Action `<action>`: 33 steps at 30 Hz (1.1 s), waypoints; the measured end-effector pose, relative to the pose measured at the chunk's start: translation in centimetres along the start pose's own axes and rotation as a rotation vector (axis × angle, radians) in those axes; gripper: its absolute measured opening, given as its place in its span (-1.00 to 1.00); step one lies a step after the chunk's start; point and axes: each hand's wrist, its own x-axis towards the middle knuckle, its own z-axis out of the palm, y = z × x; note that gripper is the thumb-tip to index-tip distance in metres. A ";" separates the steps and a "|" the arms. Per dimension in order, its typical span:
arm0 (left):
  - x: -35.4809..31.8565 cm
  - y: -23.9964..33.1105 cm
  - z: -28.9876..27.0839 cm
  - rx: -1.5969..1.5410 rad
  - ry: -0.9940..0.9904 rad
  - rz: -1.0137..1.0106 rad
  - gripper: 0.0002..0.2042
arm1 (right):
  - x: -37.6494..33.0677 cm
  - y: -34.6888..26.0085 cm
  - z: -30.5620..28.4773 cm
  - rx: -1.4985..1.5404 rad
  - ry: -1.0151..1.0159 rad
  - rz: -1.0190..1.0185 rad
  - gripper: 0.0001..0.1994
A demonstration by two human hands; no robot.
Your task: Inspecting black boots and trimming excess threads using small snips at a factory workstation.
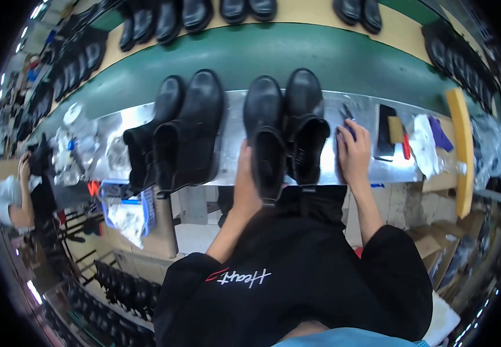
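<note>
A pair of black ankle boots stands upright in front of me on the metal work surface: a left boot (263,104) and a right boot (305,98), toes pointing away. My left hand (244,176) lies against the outer side of the left boot's shaft, which hides most of its fingers. To the right of the pair, my right hand (354,153) has its fingers curled round small dark snips (347,113), blades pointing away. A second pair of black boots (201,110) sits to the left, its shafts leaning toward me.
Beyond the metal surface (233,115) runs a green belt (296,46), with more boots (198,11) past it. A dark flat slab (385,130), a red-handled tool (406,144), white cloth (424,147) and yellow foam strip (463,150) lie right. A blue basket (128,208) hangs front left; another person (13,199) is far left.
</note>
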 end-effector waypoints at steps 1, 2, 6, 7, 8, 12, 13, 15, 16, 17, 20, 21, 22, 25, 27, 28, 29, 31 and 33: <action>0.1 -0.1 0.3 0.006 -0.006 -0.001 0.15 | 0.0 0.5 0.0 -0.015 0.028 0.008 -0.80; 0.0 -0.1 0.5 -0.015 -0.011 0.001 0.16 | 0.0 0.6 -0.3 -0.027 0.072 -0.005 -0.83; -0.2 0.3 0.9 -0.080 -0.002 -0.029 0.11 | -0.4 1.6 -1.5 -0.091 0.104 0.089 -0.83; -0.2 0.3 0.6 -0.032 -0.001 -0.006 0.08 | -0.5 1.6 -1.5 -0.092 0.112 0.106 -0.83; -0.2 0.5 0.5 -0.026 -0.034 -0.019 0.11 | -0.6 1.6 -1.5 -0.067 0.103 0.143 -0.82; -0.5 -0.5 0.9 -0.008 -0.038 -0.019 0.14 | 0.7 -0.3 -3.7 0.005 0.063 0.135 -0.68; -0.4 -0.6 0.9 0.030 -0.032 -0.027 0.14 | 1.2 -0.8 -4.5 -0.002 0.075 0.136 -0.68; 0.0 -0.5 0.8 0.041 -0.017 0.006 0.14 | 3.5 -3.5 -7.4 0.376 0.076 0.053 -0.70; 0.5 -0.1 0.8 0.009 -0.022 0.047 0.14 | 4.7 -4.4 -8.8 0.382 0.078 -0.117 -0.70; 0.8 0.2 0.7 -0.012 -0.025 0.082 0.14 | 5.9 -5.5 -10.0 0.396 0.077 -0.289 -0.70; 0.5 -0.4 1.0 -0.025 -0.023 0.071 0.12 | 9.2 -9.7 -12.3 0.329 -0.169 -0.711 -0.73; 0.5 -0.8 1.3 -0.063 -0.016 0.074 0.11 | 9.6 -10.8 -12.2 0.228 -0.255 -0.813 -0.74; 0.4 -1.1 1.7 -0.095 0.028 0.086 0.07 | 9.9 -11.5 -12.0 0.123 -0.361 -0.882 -0.75; 0.2 -1.1 1.8 -0.132 0.000 -0.028 -0.03 | 10.1 -12.8 -10.5 -0.110 -0.555 -0.990 -0.85; -0.1 -1.3 1.9 -0.161 -0.085 -0.200 -0.10 | 9.7 -13.9 -9.4 -0.208 -0.470 -1.094 -0.88; -0.8 -2.1 2.1 -0.125 -0.040 -0.143 -0.12 | 9.8 -14.6 -9.3 -0.350 -0.562 -1.161 -0.87; -1.0 -2.6 2.3 -0.089 0.005 -0.088 -0.13 | 10.1 -15.5 -9.6 -0.489 -0.658 -1.221 -0.85; -1.0 -2.2 2.0 -0.119 -0.011 -0.104 -0.13 | 9.0 -15.9 -8.5 -0.614 -0.631 -1.292 -0.84; -1.8 -4.4 2.4 -0.083 0.018 -0.063 -0.08 | 8.0 -16.4 -7.4 -0.584 -0.689 -1.331 -0.85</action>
